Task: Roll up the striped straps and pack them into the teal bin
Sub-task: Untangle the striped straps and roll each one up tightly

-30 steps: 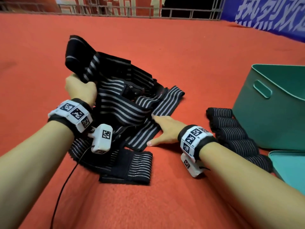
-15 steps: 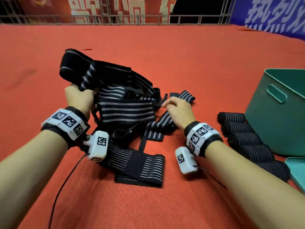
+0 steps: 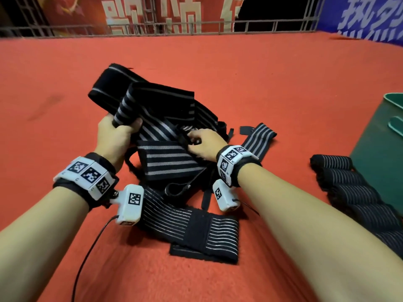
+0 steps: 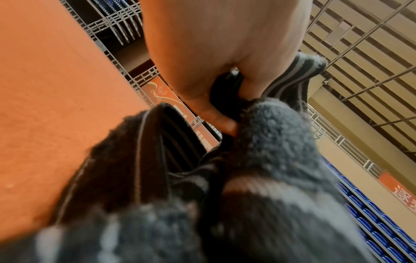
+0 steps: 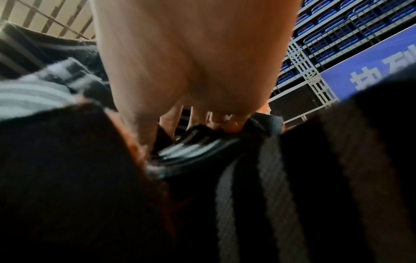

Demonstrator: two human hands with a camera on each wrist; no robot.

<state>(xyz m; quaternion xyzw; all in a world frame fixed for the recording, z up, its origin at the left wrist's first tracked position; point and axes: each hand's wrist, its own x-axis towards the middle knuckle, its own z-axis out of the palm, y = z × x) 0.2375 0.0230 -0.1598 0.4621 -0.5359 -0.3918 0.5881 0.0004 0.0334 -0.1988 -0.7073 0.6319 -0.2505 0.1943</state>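
Black elastic webbing with grey stripes, soft and floppy, light, a bit grabby where the fuzzy fastener patches sit. My left hand [image 3: 115, 136] has its grip curled tight around a bunched end of one striped strap [image 3: 152, 105], lifted off the red carpet [image 3: 283, 88]. The rest of that strap drapes away from the grip, up and beyond it. My right hand [image 3: 206, 146] sits just beside it, fingers curled down into the loose strap pile [image 3: 168, 162]; looks like a pinch on a fold or edge, but the right wrist view is too blurred to confirm what it has.

Handling guess: no stiffness, so it'll sag and tangle. Best taken at a flat end, pulled straight, then rolled tight from there.

Counts: loose straps overlap, roughly four or five, can't split them cleanly. Rolled straps [image 3: 349, 188] lie well right of my right grip, about five in a row, touching each other. One teal bin [image 3: 375, 162] just beyond them, nothing visibly packed yet.
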